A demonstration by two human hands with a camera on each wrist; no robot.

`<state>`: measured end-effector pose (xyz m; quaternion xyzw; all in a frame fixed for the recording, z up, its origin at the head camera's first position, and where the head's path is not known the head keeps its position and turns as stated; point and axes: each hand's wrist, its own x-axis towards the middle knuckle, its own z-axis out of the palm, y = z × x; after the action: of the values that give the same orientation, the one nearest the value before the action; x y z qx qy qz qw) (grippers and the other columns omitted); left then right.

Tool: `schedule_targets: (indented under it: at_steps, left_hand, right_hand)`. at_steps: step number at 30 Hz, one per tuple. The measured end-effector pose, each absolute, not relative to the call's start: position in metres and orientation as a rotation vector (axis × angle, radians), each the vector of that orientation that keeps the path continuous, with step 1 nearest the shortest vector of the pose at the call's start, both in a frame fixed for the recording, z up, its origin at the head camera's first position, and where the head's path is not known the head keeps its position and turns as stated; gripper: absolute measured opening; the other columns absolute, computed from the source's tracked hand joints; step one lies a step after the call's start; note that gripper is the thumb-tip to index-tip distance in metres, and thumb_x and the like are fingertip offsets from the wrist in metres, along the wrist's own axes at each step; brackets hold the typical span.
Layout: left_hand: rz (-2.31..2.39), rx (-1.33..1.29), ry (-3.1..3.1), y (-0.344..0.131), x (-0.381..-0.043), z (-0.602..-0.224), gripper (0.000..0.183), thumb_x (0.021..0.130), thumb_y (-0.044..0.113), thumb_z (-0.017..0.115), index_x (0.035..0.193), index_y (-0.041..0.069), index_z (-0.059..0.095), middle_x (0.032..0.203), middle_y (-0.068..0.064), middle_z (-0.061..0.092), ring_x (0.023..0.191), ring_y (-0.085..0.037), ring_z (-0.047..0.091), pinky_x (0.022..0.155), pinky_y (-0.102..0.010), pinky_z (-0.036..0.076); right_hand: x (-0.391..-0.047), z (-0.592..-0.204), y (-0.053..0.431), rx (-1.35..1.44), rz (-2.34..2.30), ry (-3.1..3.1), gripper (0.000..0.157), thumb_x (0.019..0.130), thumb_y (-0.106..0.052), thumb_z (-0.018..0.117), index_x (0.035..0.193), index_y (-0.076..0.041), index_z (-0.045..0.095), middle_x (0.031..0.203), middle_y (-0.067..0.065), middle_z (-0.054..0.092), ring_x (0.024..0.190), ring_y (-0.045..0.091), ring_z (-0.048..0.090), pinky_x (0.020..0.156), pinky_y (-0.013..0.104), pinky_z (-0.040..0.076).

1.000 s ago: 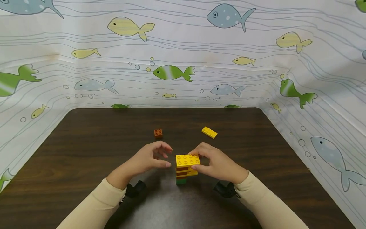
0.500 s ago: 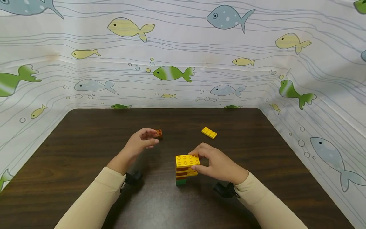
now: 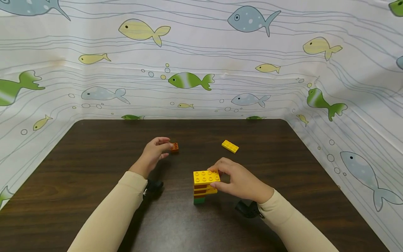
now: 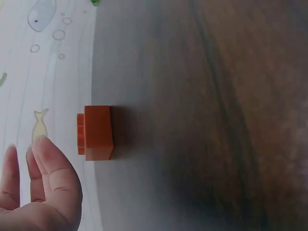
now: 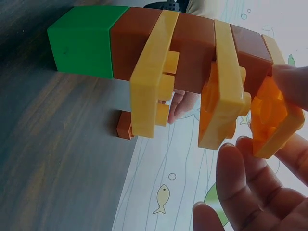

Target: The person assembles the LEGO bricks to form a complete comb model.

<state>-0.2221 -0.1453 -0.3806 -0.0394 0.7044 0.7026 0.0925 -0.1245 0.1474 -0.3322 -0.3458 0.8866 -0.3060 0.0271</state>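
Near the table's middle stands an upright tower of toy building bricks [image 3: 199, 191]. In the right wrist view it has a green brick [image 5: 82, 43] at the base, then brown bricks alternating with yellow plates that jut out to one side. My right hand [image 3: 240, 182] pinches the jutting end of the top yellow plate [image 3: 203, 177] between thumb and fingers. Farther back, my left hand [image 3: 151, 154] is beside a loose reddish-brown brick [image 4: 98, 132], its thumb and fingers spread apart. In the left wrist view, a gap shows between those fingertips and the brick.
A loose yellow plate [image 3: 230, 146] lies on the dark wooden table [image 3: 104, 150], back and right of the tower. White fish-printed sheeting [image 3: 195, 49] stands along the table's back and sides. Both wrists wear black camera mounts.
My left hand has moved from beside the tower, back and left, to the loose reddish-brown brick. My right hand keeps its hold on the tower's top plate.
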Motion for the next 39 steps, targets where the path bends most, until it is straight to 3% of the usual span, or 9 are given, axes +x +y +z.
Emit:
schedule_targets:
  at_steps: [15, 39]
  left_hand:
    - [1.912, -0.259, 2.243, -0.145, -0.243, -0.389, 0.050, 0.096, 0.014, 0.057, 0.141, -0.001, 0.039, 0.144, -0.021, 0.038, 0.132, -0.036, 0.041, 0.106, -0.046, 0.037]
    - [1.647, -0.134, 2.374, -0.139, -0.254, -0.395, 0.059, 0.088, -0.003, 0.063, 0.141, -0.004, 0.037, 0.141, -0.027, 0.037, 0.125, -0.041, 0.043, 0.104, -0.050, 0.038]
  right_hand:
    - [-0.124, -0.332, 0.147, -1.081, -0.949, 2.738, 0.035, 0.087, -0.021, 0.072, 0.120, -0.012, 0.063, 0.109, -0.006, 0.056, 0.090, 0.017, 0.053, 0.077, 0.031, 0.049]
    - [-0.125, -0.334, 0.148, -1.079, -0.947, 2.736, 0.036, 0.087, -0.022, 0.072, 0.121, -0.013, 0.063, 0.107, -0.007, 0.054, 0.092, 0.020, 0.053, 0.073, 0.028, 0.048]
